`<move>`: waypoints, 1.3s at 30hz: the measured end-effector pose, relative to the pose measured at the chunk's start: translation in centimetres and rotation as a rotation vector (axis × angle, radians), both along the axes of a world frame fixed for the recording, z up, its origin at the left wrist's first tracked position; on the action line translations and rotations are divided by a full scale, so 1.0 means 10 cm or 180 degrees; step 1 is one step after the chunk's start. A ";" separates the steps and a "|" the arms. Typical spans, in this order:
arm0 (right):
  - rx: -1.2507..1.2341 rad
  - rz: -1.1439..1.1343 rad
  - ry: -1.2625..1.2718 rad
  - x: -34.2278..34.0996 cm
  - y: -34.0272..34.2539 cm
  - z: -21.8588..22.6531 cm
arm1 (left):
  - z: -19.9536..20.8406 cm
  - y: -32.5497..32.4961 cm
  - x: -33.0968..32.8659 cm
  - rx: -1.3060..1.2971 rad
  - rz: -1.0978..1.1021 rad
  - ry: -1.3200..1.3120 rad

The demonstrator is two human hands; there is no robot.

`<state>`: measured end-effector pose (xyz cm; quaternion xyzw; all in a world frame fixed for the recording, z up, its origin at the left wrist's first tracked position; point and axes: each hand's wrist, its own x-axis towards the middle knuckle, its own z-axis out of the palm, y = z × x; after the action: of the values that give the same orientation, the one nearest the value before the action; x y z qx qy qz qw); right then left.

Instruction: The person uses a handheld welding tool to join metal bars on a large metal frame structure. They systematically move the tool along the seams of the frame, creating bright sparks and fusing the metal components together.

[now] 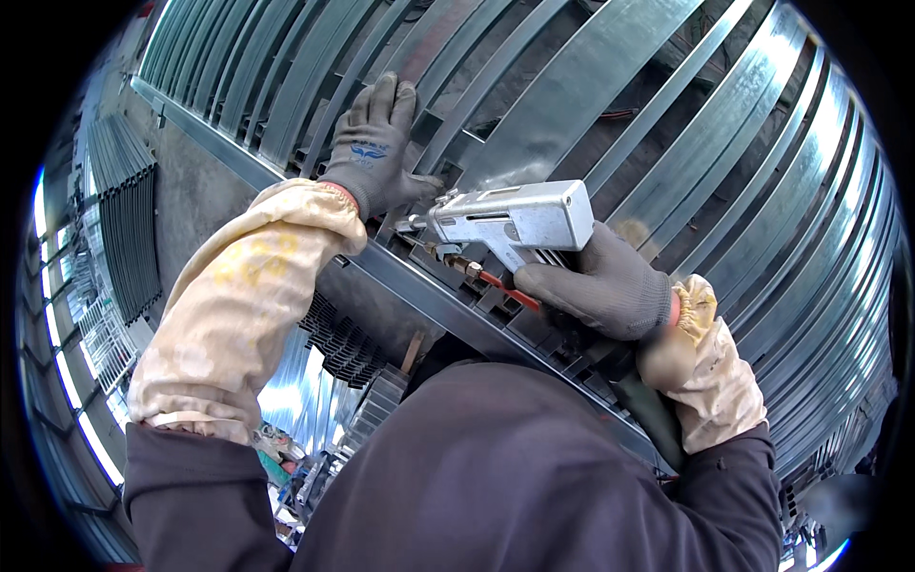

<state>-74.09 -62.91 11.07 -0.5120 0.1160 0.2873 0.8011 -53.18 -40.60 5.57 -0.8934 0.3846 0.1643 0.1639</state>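
In a grey glove, my left hand (pixel 374 153) lies flat on a metal profile, fingers stretched forward and thumb out to the right. My right hand (pixel 615 286), gloved alike, is closed around the handle of a silver pistol-grip air tool (pixel 519 212). The tool's narrow nose points left, to just below my left thumb, close to the near frame rail. Whether its tip touches metal I cannot tell. A red air hose (pixel 512 289) with a brass fitting (pixel 464 266) hangs beneath the tool. Long galvanized metal profiles (pixel 581 100) run side by side under both hands.
A steel rail (pixel 405 286) edges the near side of the profiles, close to my body. Stacked dark profiles (pixel 127 214) lie on the left, with more bundles (pixel 343 338) below the rail. Gaps open between the profiles. Assorted small items (pixel 295 472) sit at lower left.
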 end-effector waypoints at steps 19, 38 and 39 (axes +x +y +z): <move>-0.0045 0.0161 0.0350 0.22 0.23 0.03 | 0.06 0.07 0.05 -0.0162 0.0012 0.0121; -0.0229 0.0320 0.0314 0.22 0.25 0.07 | 0.01 0.10 0.05 -0.0305 0.0040 0.0095; -0.0215 0.0313 0.0290 0.21 0.24 0.07 | 0.01 0.10 0.05 -0.0316 0.0034 0.0097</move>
<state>-71.98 -60.48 11.82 -0.5302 0.1367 0.3453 0.7622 -52.68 -39.56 5.64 -0.8999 0.3900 0.1595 0.1126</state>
